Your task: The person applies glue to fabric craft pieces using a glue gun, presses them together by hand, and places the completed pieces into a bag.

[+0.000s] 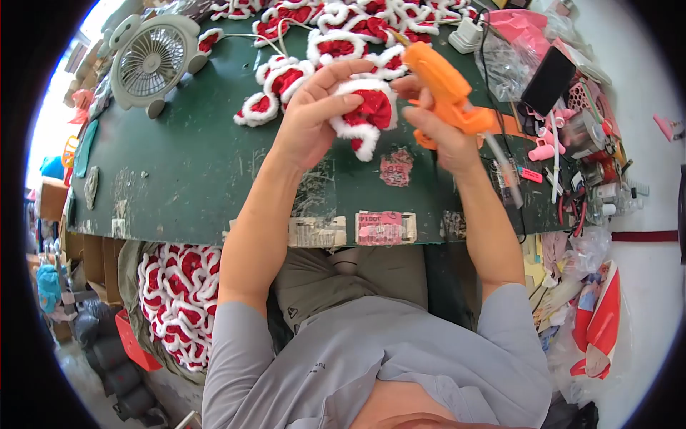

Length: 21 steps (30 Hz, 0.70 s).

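My left hand (304,125) is closed on a small red piece with white fluffy trim (376,109), shaped like a little Santa hat, above the table. My right hand (451,139) is wrapped round an orange hot glue gun (437,77), with its nozzle pointing up and to the left. A clear glue stick (504,168) sticks out of the gun's rear. The right fingertips come close to the red piece; whether they touch it I cannot tell. Several similar red and white pieces (286,77) lie beyond my hands.
A white fan (151,63) stands at the left of the green table (193,171). On the right are a black phone (548,81), a white plug adapter (466,34), a dark cable and small tools. A sack of red and white pieces (180,304) sits below left.
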Available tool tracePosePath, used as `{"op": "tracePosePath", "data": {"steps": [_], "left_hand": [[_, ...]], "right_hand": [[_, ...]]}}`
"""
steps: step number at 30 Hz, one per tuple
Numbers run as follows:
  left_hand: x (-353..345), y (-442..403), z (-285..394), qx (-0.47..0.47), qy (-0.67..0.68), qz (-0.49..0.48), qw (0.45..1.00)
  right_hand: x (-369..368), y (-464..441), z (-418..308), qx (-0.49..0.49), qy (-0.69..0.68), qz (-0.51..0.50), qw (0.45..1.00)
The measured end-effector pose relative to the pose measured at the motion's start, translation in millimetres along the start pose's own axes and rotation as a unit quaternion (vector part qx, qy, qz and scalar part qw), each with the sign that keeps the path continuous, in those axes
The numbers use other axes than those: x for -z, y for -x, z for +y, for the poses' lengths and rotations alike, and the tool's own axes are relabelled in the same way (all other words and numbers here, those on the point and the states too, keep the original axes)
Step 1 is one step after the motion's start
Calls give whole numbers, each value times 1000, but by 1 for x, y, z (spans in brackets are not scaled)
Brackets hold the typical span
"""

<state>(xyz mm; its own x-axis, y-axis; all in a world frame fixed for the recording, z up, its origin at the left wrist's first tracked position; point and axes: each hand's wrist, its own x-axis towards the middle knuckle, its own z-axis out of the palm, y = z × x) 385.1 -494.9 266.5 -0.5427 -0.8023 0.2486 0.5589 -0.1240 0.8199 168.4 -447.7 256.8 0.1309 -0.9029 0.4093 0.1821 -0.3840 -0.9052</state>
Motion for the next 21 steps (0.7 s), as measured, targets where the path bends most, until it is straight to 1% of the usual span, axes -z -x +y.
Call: {"op": "tracePosePath", "data": {"steps": [1,2,3,5,6,7,9,10,12,14,17,21], "left_hand": [[-4,0,-3,9,-3,-6,1000],[-6,0,-6,17,0,-5,1000],[-8,0,-8,18,2,-8,1000],[-10,1,-11,19,-42,5,999],[-10,1,-11,18,-39,21,999],[-9,0,-11,19,-39,22,999],[-6,0,-10,15,-109,40,993],[-4,0,-9,16,-108,39,993],[-2,-1,-8,11,-149,32,988],[1,-1,-9,13,-149,30,988],[3,0,-8,20,-150,19,988],[-1,0,-10,14,-108,-3,994]], "right_hand": [[-7,1,-1,-28,-8,10,1000],[-14,0,9,-8,-25,39,999],[-9,1,12,-8,-24,42,999],[-3,1,18,-51,28,-9,998],[-7,2,19,-17,-17,22,999],[-6,2,17,-18,-18,22,999],[0,2,13,-23,-22,40,999],[4,1,13,-33,-25,40,998],[8,2,9,-36,-25,42,998],[11,2,4,-51,-22,45,997],[18,0,2,-47,-17,49,998],[26,-2,0,-42,-35,52,997]]}}
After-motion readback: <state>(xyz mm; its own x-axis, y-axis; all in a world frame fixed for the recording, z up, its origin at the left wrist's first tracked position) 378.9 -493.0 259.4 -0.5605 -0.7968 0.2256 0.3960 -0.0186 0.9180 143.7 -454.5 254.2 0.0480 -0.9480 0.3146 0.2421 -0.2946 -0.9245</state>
